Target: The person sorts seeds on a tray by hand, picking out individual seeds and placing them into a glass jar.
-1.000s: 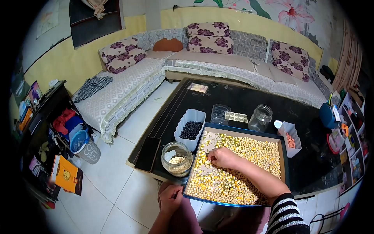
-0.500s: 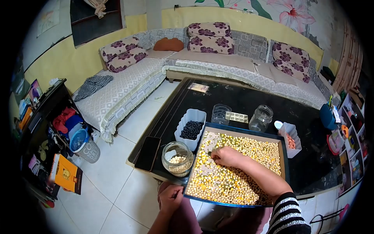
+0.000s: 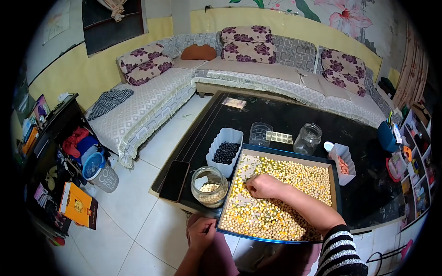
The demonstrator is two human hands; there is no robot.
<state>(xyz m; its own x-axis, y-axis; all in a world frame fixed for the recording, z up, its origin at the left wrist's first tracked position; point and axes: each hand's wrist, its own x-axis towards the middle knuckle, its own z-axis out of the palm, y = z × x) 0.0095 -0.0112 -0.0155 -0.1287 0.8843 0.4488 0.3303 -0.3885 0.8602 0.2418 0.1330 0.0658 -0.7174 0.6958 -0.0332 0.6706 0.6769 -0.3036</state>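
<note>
A shallow blue-edged box (image 3: 337, 168) holds a spread of pale soybeans (image 3: 294, 225) mixed with yellow corn kernels and small green beans. My right hand (image 3: 264, 186) is down in the left part of this mix, its fingers pinched together; what they hold is hidden. By the box's lower left corner, above my knee, my left hand (image 3: 200, 233) is curled closed, and its contents cannot be seen. Just left of the box stands a glass jar (image 3: 209, 186) partly filled with pale beans. Behind that is a translucent tub (image 3: 224, 154) of black beans.
On the black table (image 3: 294, 112) are two clear jars, one an open glass jar (image 3: 308, 139), a blister pack (image 3: 279, 137), a white lid (image 3: 328, 146) and a tub of reddish peanuts (image 3: 343, 165). A phone (image 3: 175, 181) lies at the left edge. A sofa (image 3: 156, 101) stands behind.
My right hand has shifted slightly left and down within the beans, fingers still pinched. My left hand stays by the box corner.
</note>
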